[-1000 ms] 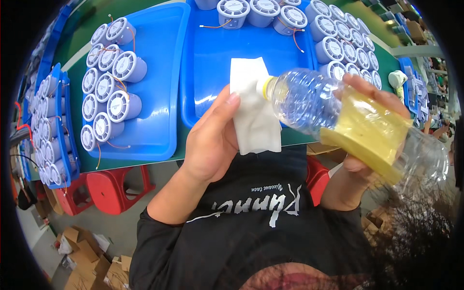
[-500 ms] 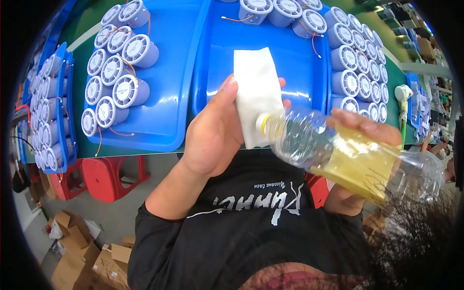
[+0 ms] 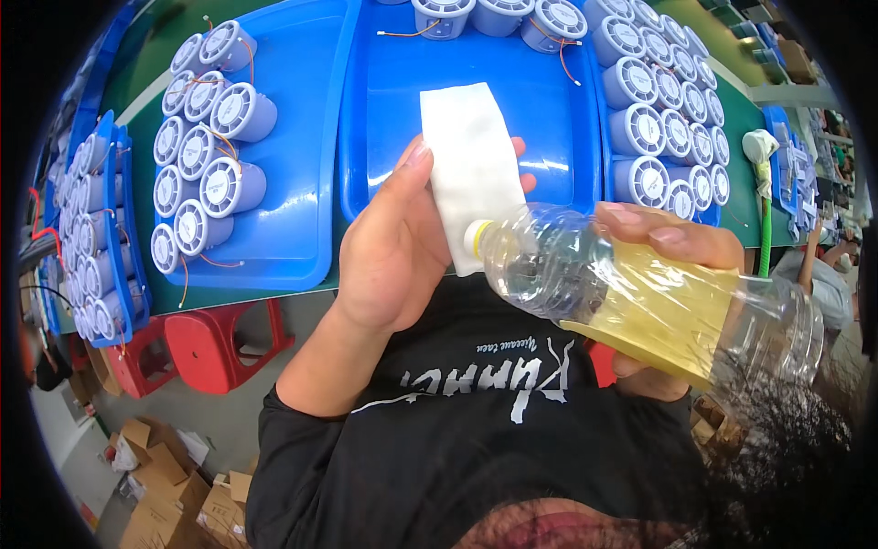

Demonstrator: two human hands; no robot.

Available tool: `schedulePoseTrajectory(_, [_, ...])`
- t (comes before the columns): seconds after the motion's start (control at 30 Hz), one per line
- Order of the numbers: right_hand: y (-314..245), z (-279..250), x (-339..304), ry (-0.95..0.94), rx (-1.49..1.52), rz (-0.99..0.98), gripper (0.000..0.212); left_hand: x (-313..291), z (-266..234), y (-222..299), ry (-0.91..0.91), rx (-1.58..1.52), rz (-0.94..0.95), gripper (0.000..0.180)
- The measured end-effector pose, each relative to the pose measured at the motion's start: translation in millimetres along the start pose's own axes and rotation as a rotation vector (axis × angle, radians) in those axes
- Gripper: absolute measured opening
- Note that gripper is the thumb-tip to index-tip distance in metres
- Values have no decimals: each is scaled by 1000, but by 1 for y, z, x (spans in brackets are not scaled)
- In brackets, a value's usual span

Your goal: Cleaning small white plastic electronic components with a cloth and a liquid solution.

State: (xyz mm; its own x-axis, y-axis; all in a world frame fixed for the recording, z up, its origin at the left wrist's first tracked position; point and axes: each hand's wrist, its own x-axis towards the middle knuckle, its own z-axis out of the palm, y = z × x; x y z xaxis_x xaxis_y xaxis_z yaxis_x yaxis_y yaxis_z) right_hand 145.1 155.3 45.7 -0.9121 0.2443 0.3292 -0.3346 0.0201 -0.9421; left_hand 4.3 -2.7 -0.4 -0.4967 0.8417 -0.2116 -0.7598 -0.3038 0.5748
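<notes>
While the left hand (image 3: pixel 393 240) curls fingers round a white cloth (image 3: pixel 471 142) over the near edge of the middle tray (image 3: pixel 549 101), the right hand (image 3: pixel 681 242) grips a clear bottle (image 3: pixel 654 306) by that tray's right corner. Cylinders (image 3: pixel 501 14) stand at its far end; left of it lies a second tray (image 3: pixel 297 114).

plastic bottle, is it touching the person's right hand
Touching: the head view shows the right hand gripping the plastic bottle, its fingers lying over the upper side with no gap.
</notes>
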Motion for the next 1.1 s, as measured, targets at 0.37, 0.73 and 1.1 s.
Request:
schedulePoseTrajectory(0.37, [-12,-16,-10,-224,-1430,-675,39,9,6,-6,-12,-52,-85,55])
schedulePoseTrajectory(0.73, [-66,-152,19,-265,-2602,-123,49,9,-10,-8,-28,31,-96,53])
schedulePoseTrajectory(1.1, [11,-257,-10,-631,-2893,282,22,7,-18,-8,-80,8,-142,52])
